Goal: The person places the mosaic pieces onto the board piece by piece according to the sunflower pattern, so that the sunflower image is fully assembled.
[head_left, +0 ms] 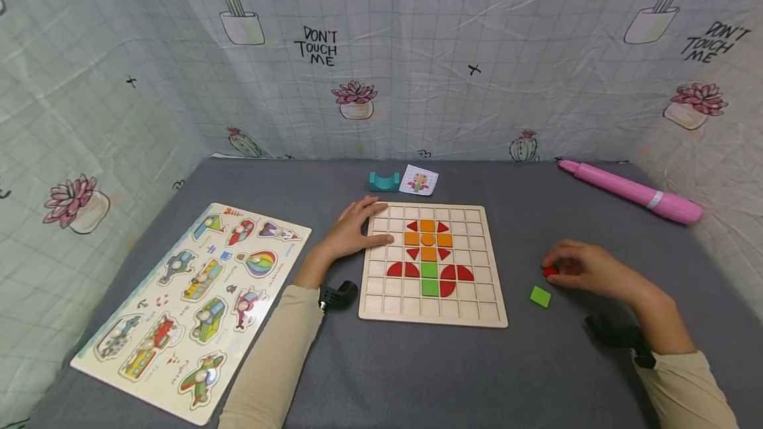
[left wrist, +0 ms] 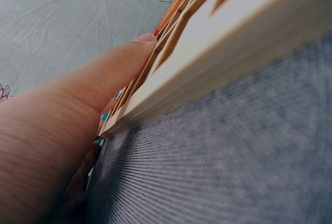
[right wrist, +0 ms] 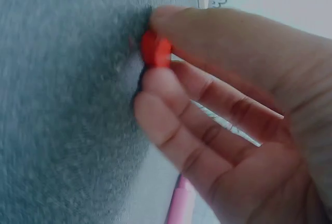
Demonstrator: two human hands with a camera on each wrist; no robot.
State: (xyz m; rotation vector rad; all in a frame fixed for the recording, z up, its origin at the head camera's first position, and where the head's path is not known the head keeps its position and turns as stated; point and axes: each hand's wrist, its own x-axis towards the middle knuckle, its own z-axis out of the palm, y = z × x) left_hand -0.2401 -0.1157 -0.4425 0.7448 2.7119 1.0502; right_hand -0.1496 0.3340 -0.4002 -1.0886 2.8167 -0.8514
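Note:
A square wooden grid board point(head_left: 381, 296) lies on the grey cloth, with orange, red and green pieces set in its cells. My left hand point(head_left: 353, 230) rests at the board's upper left, fingers stretched along the corner. Its thumb point(left wrist: 119, 60) lies straight over the board's edge in the left wrist view. To the right of the board, my right hand point(head_left: 587, 270) pinches a small red piece point(right wrist: 155, 49) between thumb and fingertips, low over the cloth. The piece's full shape is partly hidden. Just left of that hand lies a loose green square point(head_left: 540, 296).
A picture card point(head_left: 419, 180) and a teal card stand point(head_left: 384, 181) sit behind the board. At left lies a vehicle puzzle board point(head_left: 238, 310). A pink pen-shaped object point(head_left: 632, 190) lies at the back right. A printed curtain point(head_left: 417, 111) closes off the back and sides.

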